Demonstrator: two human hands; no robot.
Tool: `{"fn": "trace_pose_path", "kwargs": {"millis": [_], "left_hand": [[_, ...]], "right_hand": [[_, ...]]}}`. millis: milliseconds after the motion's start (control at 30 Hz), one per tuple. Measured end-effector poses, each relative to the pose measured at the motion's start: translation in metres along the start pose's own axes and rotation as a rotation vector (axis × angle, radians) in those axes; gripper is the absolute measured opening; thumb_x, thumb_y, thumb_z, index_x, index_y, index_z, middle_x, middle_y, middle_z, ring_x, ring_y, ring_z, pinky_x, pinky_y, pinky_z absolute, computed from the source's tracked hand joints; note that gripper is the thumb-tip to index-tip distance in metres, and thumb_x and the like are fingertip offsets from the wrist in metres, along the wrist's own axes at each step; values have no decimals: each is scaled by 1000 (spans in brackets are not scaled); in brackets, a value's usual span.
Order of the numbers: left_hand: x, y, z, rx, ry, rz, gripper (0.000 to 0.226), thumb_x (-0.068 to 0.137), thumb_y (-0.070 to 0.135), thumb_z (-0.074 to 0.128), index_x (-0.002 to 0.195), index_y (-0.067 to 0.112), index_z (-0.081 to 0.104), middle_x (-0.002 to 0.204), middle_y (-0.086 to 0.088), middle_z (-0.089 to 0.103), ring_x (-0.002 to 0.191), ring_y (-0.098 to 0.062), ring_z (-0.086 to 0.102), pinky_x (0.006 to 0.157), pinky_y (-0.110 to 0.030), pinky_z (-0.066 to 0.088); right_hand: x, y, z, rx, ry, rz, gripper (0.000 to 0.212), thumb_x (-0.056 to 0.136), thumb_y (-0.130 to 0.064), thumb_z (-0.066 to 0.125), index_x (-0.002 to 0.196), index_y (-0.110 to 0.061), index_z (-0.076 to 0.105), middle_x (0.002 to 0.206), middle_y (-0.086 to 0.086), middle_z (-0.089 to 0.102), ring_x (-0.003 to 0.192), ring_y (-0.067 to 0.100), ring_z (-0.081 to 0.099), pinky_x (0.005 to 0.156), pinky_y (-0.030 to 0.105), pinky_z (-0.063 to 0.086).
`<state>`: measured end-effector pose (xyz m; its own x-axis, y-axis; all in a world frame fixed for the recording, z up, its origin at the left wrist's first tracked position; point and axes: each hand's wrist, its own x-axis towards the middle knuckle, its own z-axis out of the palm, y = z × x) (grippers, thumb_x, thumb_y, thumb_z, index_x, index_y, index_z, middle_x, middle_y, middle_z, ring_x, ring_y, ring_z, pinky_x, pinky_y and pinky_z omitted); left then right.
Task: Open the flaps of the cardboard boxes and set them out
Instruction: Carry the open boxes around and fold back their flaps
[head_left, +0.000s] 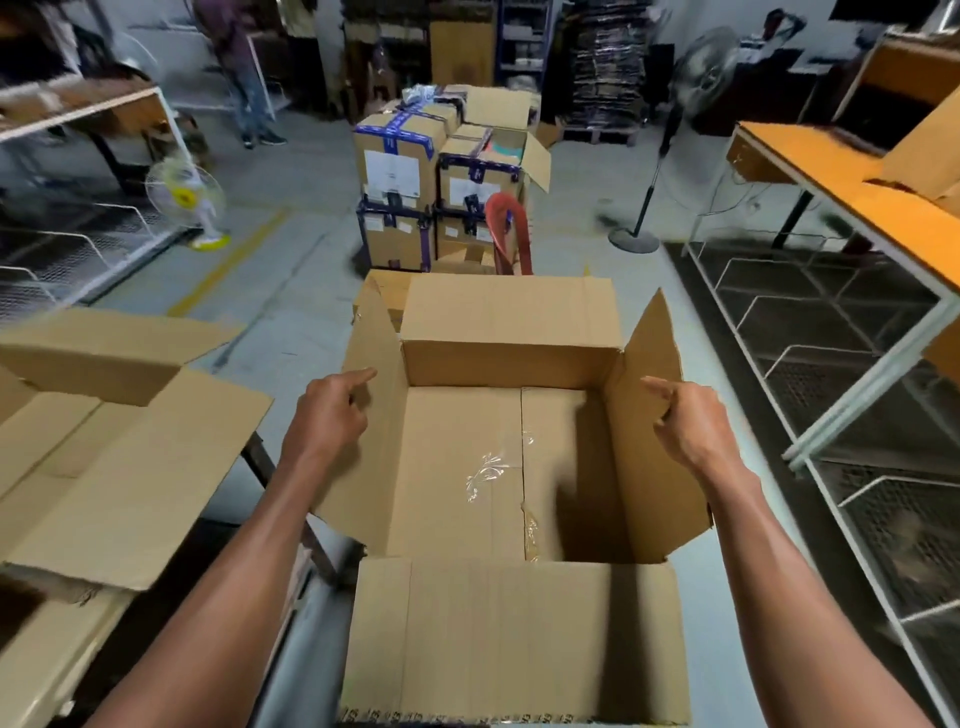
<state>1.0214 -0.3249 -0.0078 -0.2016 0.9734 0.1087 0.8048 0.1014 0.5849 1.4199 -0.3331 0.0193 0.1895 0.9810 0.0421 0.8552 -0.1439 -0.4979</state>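
A large brown cardboard box (511, 639) sits open right in front of me, all its top flaps spread out and its taped bottom showing. My left hand (330, 415) hovers at the left flap (371, 441), fingers loosely curled with the index finger pointing forward, and holds nothing. My right hand (691, 421) mirrors it at the right flap (649, 441), index finger extended toward the box, also empty. Whether the fingers touch the flaps I cannot tell. A second open cardboard box (114, 457) rests on the table to my left, flaps spread.
Stacked taped boxes (415, 176) and a red chair (511, 228) stand ahead on the floor. Wire racks (831, 364) and an orange table (841, 176) line the right side. A standing fan (691, 104), a small fan (184, 200) and a person (244, 67) are farther back.
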Motion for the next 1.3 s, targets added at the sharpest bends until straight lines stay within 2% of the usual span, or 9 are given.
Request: {"fn": "trace_pose_path", "kwargs": {"millis": [133,333,500,667,833,900,967,1100,1300], "left_hand": [[99,-6,15,-5,41,-23,71,84,-17,47,140,25,58,138,-13,61,102,-28,67,75,-29,52],[237,-14,22,-9,61,-83,71,84,-15,46,141,25,58,138,-10,62,123,-31,60,100,-41,52],[337,-35,8,-19,101,-137,74,80,-14,46,140,28,58,138,-5,62,123,-25,61,100,-39,53],[426,-55,8,31,195,-209,68,84,-11,47,139,26,60,137,-6,63,122,-29,61,96,-36,50],[511,-93,-4,42,261,-292,68,80,-6,47,135,31,63,134,-4,65,121,-31,62,100,-41,52],[538,-106,-14,47,286,-331,69,78,-6,47,134,30,63,134,-3,66,123,-29,62,102,-42,51],[561,-122,-25,58,322,-378,69,77,-7,48,135,28,63,135,-2,65,124,-26,61,104,-40,50],[601,-155,-48,82,418,-476,69,76,-8,51,134,26,64,134,-1,65,124,-25,62,105,-40,49],[668,-222,-89,135,524,-583,66,77,-11,50,135,17,64,132,-6,67,122,-28,62,105,-38,48]], "right_hand": [[110,-29,29,-9,-20,-46,56,85,16,59,133,-11,63,143,8,57,102,26,69,86,38,59],[263,-86,53,-4,-4,-86,59,84,16,55,135,-14,62,139,10,60,100,29,68,85,36,56],[379,-129,82,-5,-24,-166,65,79,13,55,134,-20,63,134,12,64,116,36,62,96,47,55],[499,-182,121,18,-54,-247,66,78,9,50,133,-25,65,125,14,68,105,36,66,86,39,57],[616,-255,159,56,-163,-379,60,83,15,54,137,-11,60,128,20,65,94,34,67,75,30,48],[659,-287,178,67,-213,-456,63,84,14,56,139,-15,57,126,20,65,84,28,64,73,31,48],[701,-323,200,66,-258,-526,69,82,11,60,137,-29,56,123,19,68,91,29,67,79,38,54],[758,-407,243,32,-319,-615,64,82,12,57,138,-19,60,125,17,67,111,32,65,90,34,50],[827,-540,333,85,-423,-704,65,83,14,53,138,-20,59,124,14,67,72,17,64,66,30,52]]}}
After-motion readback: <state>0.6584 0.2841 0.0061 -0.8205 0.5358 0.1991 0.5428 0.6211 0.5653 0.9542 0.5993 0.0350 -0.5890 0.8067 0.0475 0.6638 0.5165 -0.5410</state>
